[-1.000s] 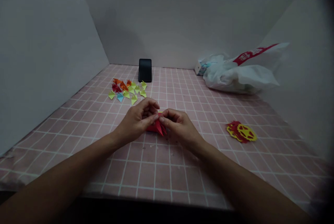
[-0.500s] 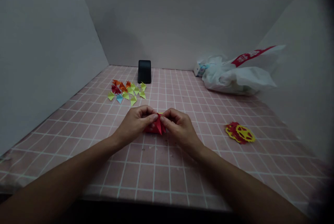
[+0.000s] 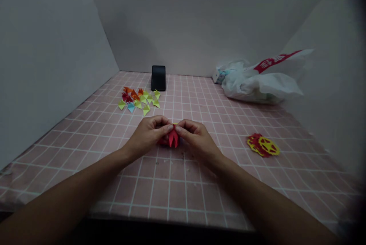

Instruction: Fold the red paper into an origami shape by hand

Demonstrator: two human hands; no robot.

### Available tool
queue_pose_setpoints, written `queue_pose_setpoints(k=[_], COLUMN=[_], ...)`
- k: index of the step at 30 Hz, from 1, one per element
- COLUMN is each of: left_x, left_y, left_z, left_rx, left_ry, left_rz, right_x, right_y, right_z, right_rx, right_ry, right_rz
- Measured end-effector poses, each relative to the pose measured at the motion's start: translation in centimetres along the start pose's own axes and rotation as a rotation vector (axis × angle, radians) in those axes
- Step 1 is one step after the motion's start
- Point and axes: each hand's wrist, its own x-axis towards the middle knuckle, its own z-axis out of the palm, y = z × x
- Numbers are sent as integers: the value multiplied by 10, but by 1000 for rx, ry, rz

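Note:
Between my hands, just above the table's middle, is a piece of folded red paper with two narrow points hanging down side by side. My left hand pinches its left side between thumb and forefinger. From the right, my right hand pinches the other side the same way. More red, probably paper, shows low behind the left fingers, and a thin strip of yellow peeks out at the top. My fingers hide much of the paper.
Small folded paper pieces in yellow, orange, red and blue lie at the back left. Behind them a black phone leans upright. Red and yellow cut-out shapes lie at the right. A white plastic bag and a box stand back right.
The red paper's single hanging point now shows as two separate points. Both hands have stayed in nearly the same place, still pinching.

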Motion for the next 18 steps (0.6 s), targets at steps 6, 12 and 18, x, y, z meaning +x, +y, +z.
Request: queue_pose_setpoints(k=[6, 12, 18], left_x=[0, -1, -1], left_y=[1, -1, -4], left_z=[0, 1, 1], left_rx=[24, 14, -1], left_ry=[7, -6, -46], left_rz=[12, -2, 2], right_x=[1, -1, -3], right_y=[0, -7, -11], right_z=[0, 2, 5], right_rx=[-29, -229, -315], right_ry=[4, 56, 118], right_rz=[-5, -73, -129])
